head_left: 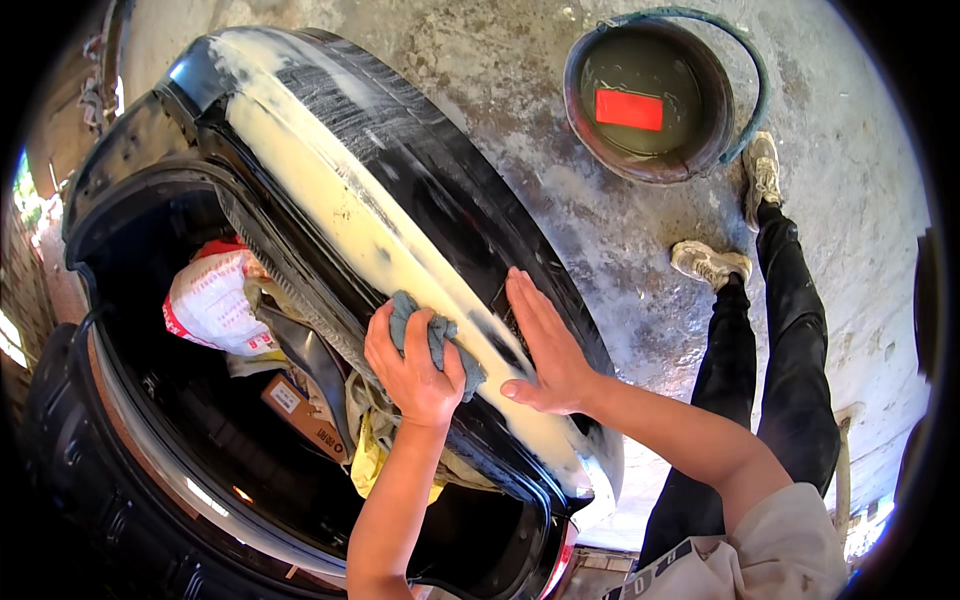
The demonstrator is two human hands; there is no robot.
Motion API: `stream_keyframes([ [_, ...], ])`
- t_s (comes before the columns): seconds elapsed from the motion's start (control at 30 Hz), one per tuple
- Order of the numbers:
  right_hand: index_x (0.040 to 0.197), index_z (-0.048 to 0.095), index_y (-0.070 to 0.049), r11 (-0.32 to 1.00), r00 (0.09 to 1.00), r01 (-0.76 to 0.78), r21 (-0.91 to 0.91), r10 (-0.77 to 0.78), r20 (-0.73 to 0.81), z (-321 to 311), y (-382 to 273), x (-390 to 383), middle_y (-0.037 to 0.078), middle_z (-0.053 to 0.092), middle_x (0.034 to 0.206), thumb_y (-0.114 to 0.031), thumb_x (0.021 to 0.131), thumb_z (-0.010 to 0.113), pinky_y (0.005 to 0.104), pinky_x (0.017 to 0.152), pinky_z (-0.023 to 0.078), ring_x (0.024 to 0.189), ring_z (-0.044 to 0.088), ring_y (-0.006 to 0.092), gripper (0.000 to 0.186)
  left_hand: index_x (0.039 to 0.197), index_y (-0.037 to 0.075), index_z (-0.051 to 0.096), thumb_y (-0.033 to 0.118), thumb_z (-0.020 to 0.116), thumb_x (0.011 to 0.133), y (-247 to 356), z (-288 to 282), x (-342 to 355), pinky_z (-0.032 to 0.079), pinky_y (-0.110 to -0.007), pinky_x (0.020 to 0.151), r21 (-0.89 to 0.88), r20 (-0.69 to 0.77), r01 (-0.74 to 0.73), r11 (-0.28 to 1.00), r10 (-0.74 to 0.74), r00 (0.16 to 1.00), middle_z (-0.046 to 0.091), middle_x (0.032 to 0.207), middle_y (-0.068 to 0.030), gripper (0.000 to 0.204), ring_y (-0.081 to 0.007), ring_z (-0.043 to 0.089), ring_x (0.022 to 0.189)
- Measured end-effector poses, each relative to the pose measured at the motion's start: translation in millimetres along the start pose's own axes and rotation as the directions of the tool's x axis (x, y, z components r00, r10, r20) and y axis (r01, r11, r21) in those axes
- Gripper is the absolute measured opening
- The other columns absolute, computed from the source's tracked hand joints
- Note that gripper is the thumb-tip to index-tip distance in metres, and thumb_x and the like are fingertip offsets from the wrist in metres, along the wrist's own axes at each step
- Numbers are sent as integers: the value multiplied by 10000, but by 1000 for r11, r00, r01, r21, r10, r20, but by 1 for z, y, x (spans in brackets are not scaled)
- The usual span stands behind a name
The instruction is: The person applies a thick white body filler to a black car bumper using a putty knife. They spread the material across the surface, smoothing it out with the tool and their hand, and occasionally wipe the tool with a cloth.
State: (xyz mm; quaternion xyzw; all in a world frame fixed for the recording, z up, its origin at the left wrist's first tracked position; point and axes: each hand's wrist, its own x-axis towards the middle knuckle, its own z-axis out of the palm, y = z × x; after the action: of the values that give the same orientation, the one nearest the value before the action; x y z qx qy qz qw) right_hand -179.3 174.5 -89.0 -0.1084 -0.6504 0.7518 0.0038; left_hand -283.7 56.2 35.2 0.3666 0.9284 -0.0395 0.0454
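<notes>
My left hand (415, 372) grips a crumpled blue-grey cloth (440, 335), pressed against the inner upper edge of a car's rear bumper (450, 190). Along the bumper's top runs a band of cream-coloured filler (330, 190), with dark patches showing through near both hands. To the right of the cloth, my right hand (545, 350) lies with fingers stretched out on the bumper and holds nothing. Part of the cloth is hidden under my left fingers.
The trunk (215, 400) gapes on the left, holding a white and red bag (215, 295), a brown cardboard box (305, 415) and yellow plastic (370, 455). On the concrete floor (480, 60) stands a bucket (585, 145) of murky water with a red block (629, 109) in it.
</notes>
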Motion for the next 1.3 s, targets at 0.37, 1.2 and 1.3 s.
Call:
stream_keyframes([
  [0.37, 1595, 101, 73, 1000, 999, 22, 12, -21, -30, -5, -3, -7, 295, 134, 1659, -651, 918, 557, 466, 1253, 157, 1548, 143, 428, 1092, 1159, 35, 621, 253, 601, 889, 2, 1, 1, 400, -546, 1004, -1, -32, 7, 1000, -7, 999, 502, 1321, -287, 347, -468, 511, 1158],
  [1.2, 1598, 83, 76, 995, 998, -56, 78, 55, 18, -9, -7, -22, 288, 110, 1668, -704, 887, 558, 466, 1255, 143, 1558, 114, 424, 1157, 1122, 66, 641, 311, 612, 889, 2, 5, 2, 439, -526, 965, 47, -94, 8, 999, -3, 996, 541, 1271, -262, 339, -447, 554, 1107],
  [1.3, 1602, 74, 65, 978, 979, -196, 77, 190, 78, -7, -16, -49, 286, 114, 1667, -725, 870, 561, 484, 1253, 134, 1558, 108, 423, 1183, 1147, 41, 633, 291, 605, 891, 3, 4, 3, 420, -532, 986, 31, -68, 19, 999, -17, 998, 529, 1290, -274, 359, -453, 535, 1125],
])
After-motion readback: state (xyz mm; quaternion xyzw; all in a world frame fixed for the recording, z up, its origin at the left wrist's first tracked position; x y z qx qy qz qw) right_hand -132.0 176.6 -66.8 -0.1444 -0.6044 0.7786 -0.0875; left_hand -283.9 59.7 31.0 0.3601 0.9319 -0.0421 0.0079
